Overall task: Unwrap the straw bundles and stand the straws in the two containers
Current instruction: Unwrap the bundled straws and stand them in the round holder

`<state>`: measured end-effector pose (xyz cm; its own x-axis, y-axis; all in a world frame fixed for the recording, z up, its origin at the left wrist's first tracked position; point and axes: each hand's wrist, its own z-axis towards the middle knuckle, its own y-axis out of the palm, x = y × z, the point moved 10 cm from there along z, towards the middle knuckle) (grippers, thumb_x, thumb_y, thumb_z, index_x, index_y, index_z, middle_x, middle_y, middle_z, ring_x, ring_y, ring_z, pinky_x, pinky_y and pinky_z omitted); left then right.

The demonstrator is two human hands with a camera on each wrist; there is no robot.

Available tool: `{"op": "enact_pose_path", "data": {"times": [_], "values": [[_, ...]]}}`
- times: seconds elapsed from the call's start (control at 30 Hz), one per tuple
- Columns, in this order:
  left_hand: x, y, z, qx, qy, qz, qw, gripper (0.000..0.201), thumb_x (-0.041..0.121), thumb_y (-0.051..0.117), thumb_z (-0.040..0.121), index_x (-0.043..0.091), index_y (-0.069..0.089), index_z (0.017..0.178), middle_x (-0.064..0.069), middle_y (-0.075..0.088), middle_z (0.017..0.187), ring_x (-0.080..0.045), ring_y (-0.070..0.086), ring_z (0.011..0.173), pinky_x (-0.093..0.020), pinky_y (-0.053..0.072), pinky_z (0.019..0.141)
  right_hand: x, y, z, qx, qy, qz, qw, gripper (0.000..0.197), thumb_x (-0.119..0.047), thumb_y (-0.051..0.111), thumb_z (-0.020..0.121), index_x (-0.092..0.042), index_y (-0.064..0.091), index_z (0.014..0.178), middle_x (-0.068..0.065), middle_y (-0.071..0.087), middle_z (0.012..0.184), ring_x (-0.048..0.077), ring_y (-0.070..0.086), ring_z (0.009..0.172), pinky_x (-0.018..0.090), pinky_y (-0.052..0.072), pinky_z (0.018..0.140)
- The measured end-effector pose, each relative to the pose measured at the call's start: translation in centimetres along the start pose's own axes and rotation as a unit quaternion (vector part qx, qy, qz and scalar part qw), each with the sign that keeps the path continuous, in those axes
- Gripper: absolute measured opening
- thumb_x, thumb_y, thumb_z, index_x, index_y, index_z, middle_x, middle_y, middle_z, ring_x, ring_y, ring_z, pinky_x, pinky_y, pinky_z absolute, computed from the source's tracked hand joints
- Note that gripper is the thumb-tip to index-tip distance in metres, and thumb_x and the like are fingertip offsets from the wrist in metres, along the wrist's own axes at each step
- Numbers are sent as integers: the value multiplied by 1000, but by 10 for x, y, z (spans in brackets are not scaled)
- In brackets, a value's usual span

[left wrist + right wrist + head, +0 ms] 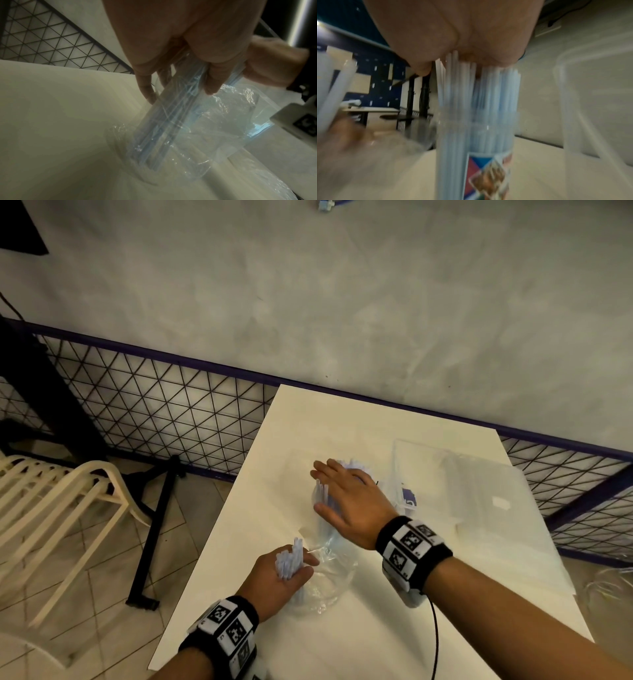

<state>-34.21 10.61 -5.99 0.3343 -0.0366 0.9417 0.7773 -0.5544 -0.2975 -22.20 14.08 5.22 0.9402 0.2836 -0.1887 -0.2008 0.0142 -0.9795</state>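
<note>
My left hand [274, 580] grips a bundle of pale blue straws [290, 559] near the table's front, its clear plastic wrapper [329, 573] hanging loose below the fingers [212, 78]. In the left wrist view the straw bundle [164, 121] still sits partly inside the wrapper [231, 115]. My right hand [346, 498] lies flat with straight fingers on top of straws [477, 101] that stand in a clear labelled container [488, 169]. A second clear container [421, 460] stands just right of it.
The white table [342, 422] has its left edge close to my left hand. A flat clear lid or sheet [496, 501] lies at the table's right. A wire mesh fence [154, 405] runs behind, and a slatted chair [51, 508] stands on the floor at left.
</note>
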Motion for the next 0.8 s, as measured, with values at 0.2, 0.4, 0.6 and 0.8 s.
{"op": "enact_pose_path", "data": {"times": [0.2, 0.4, 0.6, 0.8], "values": [[-4, -1, -1, -3, -17, 8, 1000, 10, 52, 64, 73, 51, 65, 83, 53, 57, 85, 23, 58, 87, 1, 40, 78, 2, -18, 12, 71, 37, 36, 996, 64, -58, 41, 96, -30, 25, 151, -7, 23, 161, 11, 20, 148, 38, 14, 117], [-8, -4, 0, 5, -40, 2, 999, 16, 31, 71, 85, 45, 65, 88, 41, 65, 83, 15, 62, 83, -1, 45, 76, 5, -11, 24, 89, 23, 15, 996, 41, -29, 39, 101, -22, 50, 140, -1, 46, 150, 24, 43, 138, 43, 38, 106], [-11, 0, 6, 1, -21, -3, 1000, 34, 66, 62, 65, 53, 58, 96, 52, 56, 89, 22, 57, 90, 1, 40, 82, 14, 4, 22, -5, 49, -93, 994, 64, -53, 9, 97, -27, 30, 151, -9, 26, 160, 21, 13, 151, 47, 13, 117], [-20, 0, 9, 10, -19, -43, 999, 37, 61, 59, 62, 39, 66, 90, 40, 65, 92, 12, 63, 92, 0, 41, 82, 31, -3, 24, 31, 108, -34, 993, 42, -52, 29, 98, -38, 53, 130, -16, 54, 139, 21, 45, 131, 47, 34, 101]]}}
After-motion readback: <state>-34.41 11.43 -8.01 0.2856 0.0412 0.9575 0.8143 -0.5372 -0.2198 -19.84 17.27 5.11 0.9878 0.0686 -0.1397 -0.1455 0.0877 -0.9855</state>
